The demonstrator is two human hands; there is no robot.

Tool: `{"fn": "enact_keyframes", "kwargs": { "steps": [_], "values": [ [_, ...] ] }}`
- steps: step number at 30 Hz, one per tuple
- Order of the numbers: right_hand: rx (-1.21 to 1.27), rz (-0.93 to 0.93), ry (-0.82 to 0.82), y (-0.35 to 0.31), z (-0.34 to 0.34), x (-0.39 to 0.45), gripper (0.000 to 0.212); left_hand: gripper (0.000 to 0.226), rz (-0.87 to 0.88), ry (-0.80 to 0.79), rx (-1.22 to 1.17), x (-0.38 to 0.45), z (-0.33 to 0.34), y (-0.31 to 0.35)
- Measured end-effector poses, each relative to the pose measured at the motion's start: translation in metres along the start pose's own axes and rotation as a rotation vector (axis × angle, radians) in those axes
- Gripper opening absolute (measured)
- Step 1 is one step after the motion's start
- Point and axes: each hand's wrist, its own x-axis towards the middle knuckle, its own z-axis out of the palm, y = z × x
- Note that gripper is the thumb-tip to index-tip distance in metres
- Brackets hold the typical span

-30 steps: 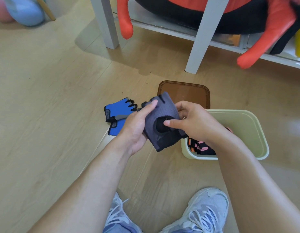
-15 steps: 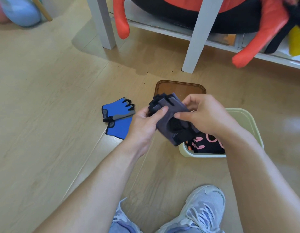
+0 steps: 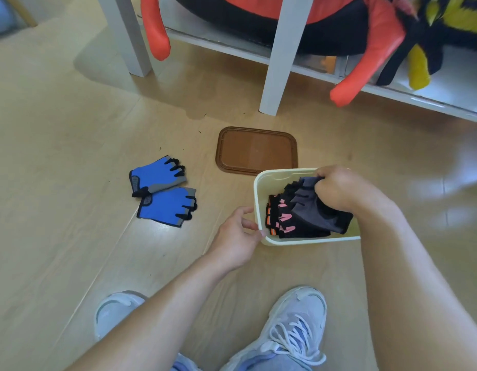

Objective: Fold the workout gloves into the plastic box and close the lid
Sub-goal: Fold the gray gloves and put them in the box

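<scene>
Pushing the folded grey gloves (image 3: 312, 210) down into the cream plastic box (image 3: 258, 199), the right hand (image 3: 341, 191) grips them from above, its fingers (image 3: 321, 187) curled round the finger-end of the bundle at the far side of the box. The bundle lies slanted, its long axis running from that far side toward the near right corner, and it rests partly on the black and pink gloves (image 3: 282, 220) already packed against the box's left wall. The left hand (image 3: 237, 236) sits at the box's near left corner, fingers loosely bent with the tips touching the rim, steadying it; it holds nothing.

Left of the box, apart from it on the floor (image 3: 71, 183), lie the two blue gloves (image 3: 162, 194), one overlapping the other, their long axes pointing away to the right. They are probably next, and the left hand is plainly the nearer one to them. The brown lid (image 3: 256, 151) lies flat on the floor just beyond the box's far rim, nearer the right hand. White shelf legs (image 3: 277, 54) stand farther beyond.
</scene>
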Motion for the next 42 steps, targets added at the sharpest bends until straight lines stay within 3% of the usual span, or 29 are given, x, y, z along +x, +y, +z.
{"fn": "enact_keyframes", "kwargs": {
  "steps": [11,15,20,25,28,34,39,42],
  "values": [
    [-0.221,-0.043,-0.008,-0.005,0.070,0.017,0.018,0.055,-0.030,0.035,-0.126,0.005,-0.011,-0.002],
    [-0.278,-0.028,0.004,0.001,0.091,0.016,0.054,0.052,-0.037,0.050,-0.129,0.008,-0.015,-0.003],
    [-0.114,0.129,0.008,-0.002,0.085,0.022,0.058,0.054,-0.033,0.045,-0.146,0.009,-0.015,-0.006],
    [0.113,0.276,-0.040,0.017,0.090,0.035,0.079,0.058,-0.033,0.033,-0.165,0.008,-0.017,-0.008],
    [0.219,0.246,-0.023,0.028,0.102,0.039,0.070,0.059,-0.024,0.033,-0.170,0.007,-0.016,-0.008],
    [0.178,0.192,0.016,0.021,0.108,0.038,0.054,0.059,-0.027,0.046,-0.183,0.007,-0.014,-0.008],
    [0.118,0.149,0.129,0.001,0.091,0.023,0.057,0.051,-0.059,0.043,-0.175,0.006,-0.014,-0.010],
    [0.205,0.001,0.290,-0.025,0.078,0.004,0.054,0.045,-0.103,0.067,-0.234,0.010,-0.024,-0.018]
  ]
}}
